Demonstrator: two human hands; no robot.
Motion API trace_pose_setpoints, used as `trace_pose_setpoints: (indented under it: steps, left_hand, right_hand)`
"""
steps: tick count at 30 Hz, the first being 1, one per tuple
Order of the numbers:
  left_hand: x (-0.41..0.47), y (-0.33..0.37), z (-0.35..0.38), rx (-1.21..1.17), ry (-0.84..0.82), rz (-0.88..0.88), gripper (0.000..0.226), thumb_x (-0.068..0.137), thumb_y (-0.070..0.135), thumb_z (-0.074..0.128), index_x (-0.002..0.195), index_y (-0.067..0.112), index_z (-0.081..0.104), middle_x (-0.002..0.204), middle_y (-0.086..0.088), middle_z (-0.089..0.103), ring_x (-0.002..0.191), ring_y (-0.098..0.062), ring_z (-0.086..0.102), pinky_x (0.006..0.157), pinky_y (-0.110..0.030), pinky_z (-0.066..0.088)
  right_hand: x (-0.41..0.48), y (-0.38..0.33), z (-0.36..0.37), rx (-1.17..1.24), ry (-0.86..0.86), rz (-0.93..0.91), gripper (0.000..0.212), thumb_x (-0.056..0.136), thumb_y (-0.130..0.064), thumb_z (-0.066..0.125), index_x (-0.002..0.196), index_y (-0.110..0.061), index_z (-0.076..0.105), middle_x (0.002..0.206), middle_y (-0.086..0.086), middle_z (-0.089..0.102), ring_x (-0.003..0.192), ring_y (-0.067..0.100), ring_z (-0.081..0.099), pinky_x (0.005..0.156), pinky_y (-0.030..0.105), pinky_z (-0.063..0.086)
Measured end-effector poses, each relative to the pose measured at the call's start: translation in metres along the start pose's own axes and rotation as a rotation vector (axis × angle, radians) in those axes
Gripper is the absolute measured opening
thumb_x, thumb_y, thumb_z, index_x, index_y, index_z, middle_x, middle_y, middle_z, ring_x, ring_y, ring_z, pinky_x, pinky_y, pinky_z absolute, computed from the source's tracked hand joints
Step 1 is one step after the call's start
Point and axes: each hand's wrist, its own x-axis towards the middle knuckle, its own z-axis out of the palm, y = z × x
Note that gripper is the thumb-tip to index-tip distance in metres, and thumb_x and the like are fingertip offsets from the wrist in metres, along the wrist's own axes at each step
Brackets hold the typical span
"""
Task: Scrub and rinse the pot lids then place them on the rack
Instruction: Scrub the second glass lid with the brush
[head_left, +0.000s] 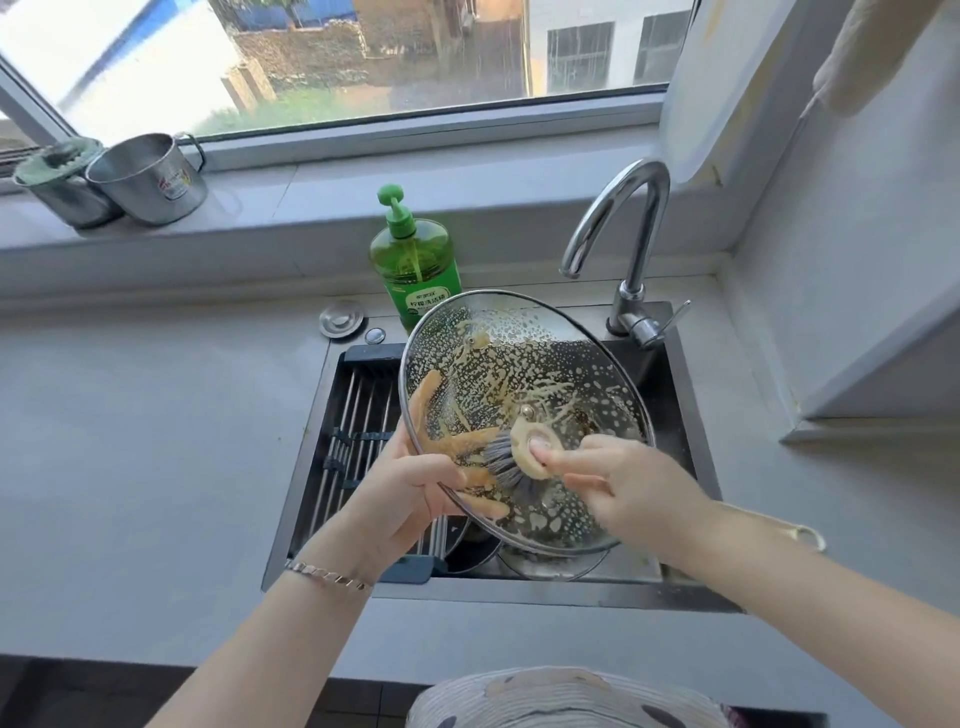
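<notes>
A large glass pot lid (540, 374) with a metal rim is held tilted over the sink, its inner face covered in soapy foam. My left hand (410, 488) grips its left rim, fingers showing through the glass behind it. My right hand (618, 483) grips a round wooden dish brush (519, 460), whose grey bristles press on the lid's lower part. A black drying rack (358, 431) with metal bars spans the sink's left side. Another lid (556, 564) lies low in the sink, mostly hidden.
A green dish soap bottle (415, 265) stands behind the sink. The chrome faucet (631, 244) rises at the back right, with no water running. A sink plug (343, 319) lies on the counter. Two metal pots (148, 179) sit on the window ledge. Grey counter (156, 441) extends left.
</notes>
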Motion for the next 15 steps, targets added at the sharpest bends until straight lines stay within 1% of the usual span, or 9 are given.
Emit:
trace_pose_setpoints:
  steps: [2,3,6,8,10,11,13,14,15]
  left_hand:
    - [-0.001,0.000,-0.001,0.002,0.017,0.009,0.101,0.060,-0.017,0.045,0.138,0.046,0.034,0.122,-0.024,0.060,0.109,-0.042,0.061,0.072,-0.055,0.056]
    - [-0.002,0.001,-0.002,-0.002,0.015,0.011,0.101,0.060,-0.017,0.045,0.139,0.045,0.034,0.121,-0.023,0.062,0.108,-0.041,0.061,0.074,-0.057,0.055]
    - [-0.004,0.004,0.000,-0.013,0.021,0.002,0.100,0.061,-0.016,0.046,0.138,0.046,0.033,0.113,-0.021,0.067,0.103,-0.051,0.060,0.076,-0.061,0.051]
    - [-0.003,0.004,0.002,0.000,0.039,-0.002,0.101,0.063,-0.019,0.045,0.139,0.047,0.032,0.110,-0.023,0.067,0.101,-0.051,0.060,0.069,-0.058,0.055]
    - [-0.004,0.004,0.001,-0.004,0.053,-0.002,0.098,0.072,-0.026,0.038,0.139,0.045,0.034,0.111,-0.025,0.066,0.092,-0.044,0.066,0.055,-0.047,0.058]
    - [-0.005,0.004,0.000,-0.011,0.054,-0.001,0.096,0.075,-0.027,0.033,0.139,0.044,0.034,0.109,-0.025,0.067,0.088,-0.043,0.067,0.053,-0.048,0.058]
    - [-0.008,0.005,-0.001,0.003,0.060,0.016,0.093,0.077,-0.027,0.027,0.138,0.043,0.035,0.089,-0.019,0.072,0.086,-0.043,0.068,0.065,-0.059,0.054]
    - [-0.010,0.007,0.000,0.016,0.072,0.029,0.092,0.078,-0.026,0.026,0.138,0.043,0.035,0.078,-0.015,0.073,0.085,-0.043,0.068,0.071,-0.062,0.050]
    - [-0.009,0.008,-0.001,0.025,0.086,0.037,0.091,0.079,-0.026,0.026,0.138,0.043,0.035,0.074,-0.013,0.072,0.085,-0.044,0.068,0.072,-0.063,0.048]
  right_hand:
    - [-0.009,-0.016,0.008,0.122,-0.071,-0.144,0.048,0.094,-0.013,0.051,0.125,-0.049,0.049,0.076,-0.005,0.047,0.065,0.009,0.041,0.062,0.026,0.038]
    - [-0.010,-0.016,0.006,0.126,-0.083,-0.148,0.049,0.094,-0.013,0.051,0.124,-0.052,0.046,0.077,-0.005,0.047,0.065,0.009,0.041,0.061,0.024,0.037]
    - [0.005,0.005,-0.009,-0.032,-0.005,0.046,0.047,0.096,-0.016,0.046,0.128,-0.051,0.044,0.080,-0.008,0.048,0.062,0.004,0.039,0.057,0.018,0.033]
    - [0.004,0.000,-0.008,-0.091,-0.024,0.035,0.045,0.096,-0.017,0.044,0.131,-0.047,0.046,0.077,-0.010,0.043,0.063,0.002,0.038,0.057,0.018,0.032]
    - [-0.008,-0.016,0.001,-0.044,-0.105,-0.094,0.044,0.096,-0.017,0.045,0.130,-0.046,0.047,0.074,-0.012,0.040,0.062,0.003,0.037,0.060,0.023,0.035]
    - [-0.014,-0.017,0.002,-0.036,-0.127,-0.116,0.043,0.097,-0.018,0.045,0.129,-0.047,0.048,0.074,-0.013,0.039,0.062,0.003,0.037,0.059,0.023,0.034]
    - [-0.010,0.004,-0.010,-0.138,-0.111,-0.013,0.041,0.098,-0.021,0.042,0.127,-0.049,0.048,0.077,-0.014,0.042,0.064,0.002,0.039,0.057,0.020,0.033]
    - [-0.007,0.019,-0.017,-0.187,-0.095,0.089,0.040,0.099,-0.023,0.039,0.127,-0.050,0.047,0.082,-0.013,0.046,0.069,0.003,0.042,0.060,0.021,0.034]
    - [-0.005,0.029,-0.021,-0.217,-0.078,0.169,0.040,0.099,-0.025,0.037,0.127,-0.052,0.047,0.089,-0.012,0.050,0.076,0.005,0.046,0.064,0.023,0.036]
